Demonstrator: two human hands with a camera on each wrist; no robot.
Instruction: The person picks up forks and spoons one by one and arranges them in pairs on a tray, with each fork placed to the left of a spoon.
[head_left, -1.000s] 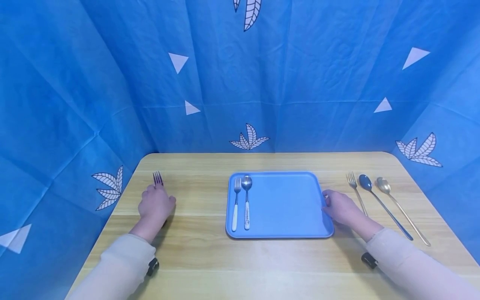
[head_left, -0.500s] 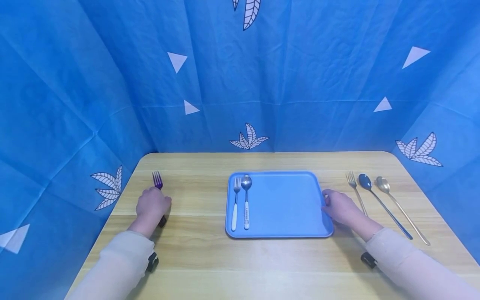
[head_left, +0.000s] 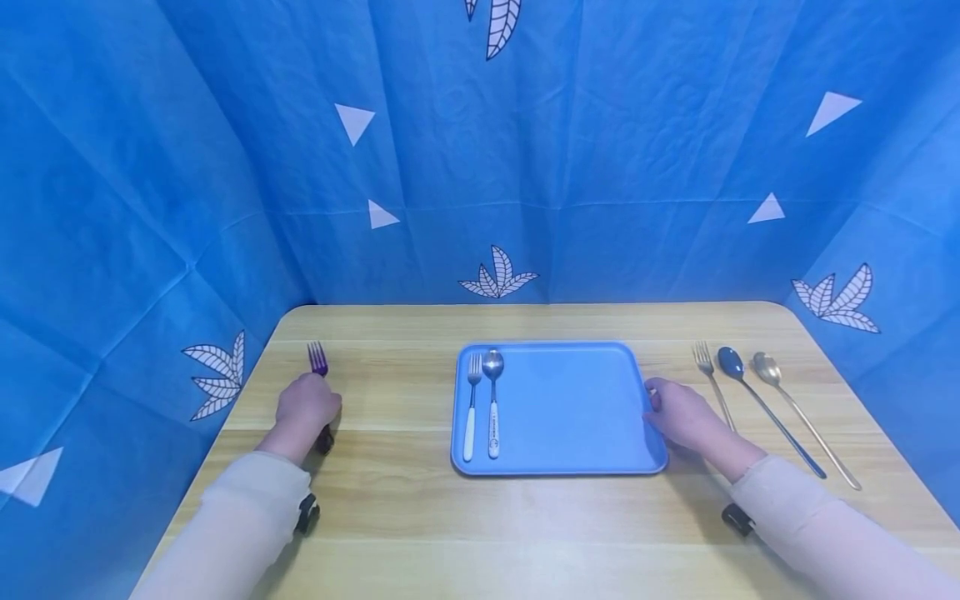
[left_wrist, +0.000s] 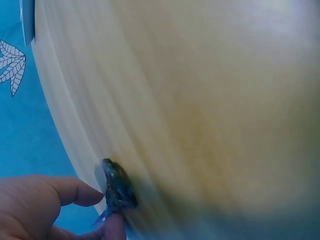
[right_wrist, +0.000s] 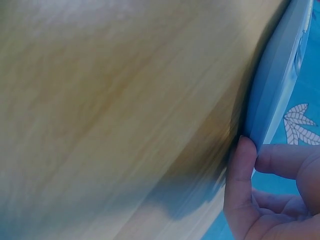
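Head view: here's the left hand (head_left: 306,408) gripping the purple fork (head_left: 317,358), out at nine o'clock from the blue tray (head_left: 573,408), with the right hand (head_left: 682,412) on the tray's three o'clock side. Left wrist view: a pinch on the fork's dark handle (left_wrist: 120,187), at seven o'clock; taking hold looks like the step. Right wrist view: tray edge pinched, near four o'clock; lifting the fork would call for both grips steady.

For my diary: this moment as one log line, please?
left grip: holds purple fork | right grip : pinches tray | on tray: white-handled fork, spoon | right of tray: another fork, blue spoon, gold spoon
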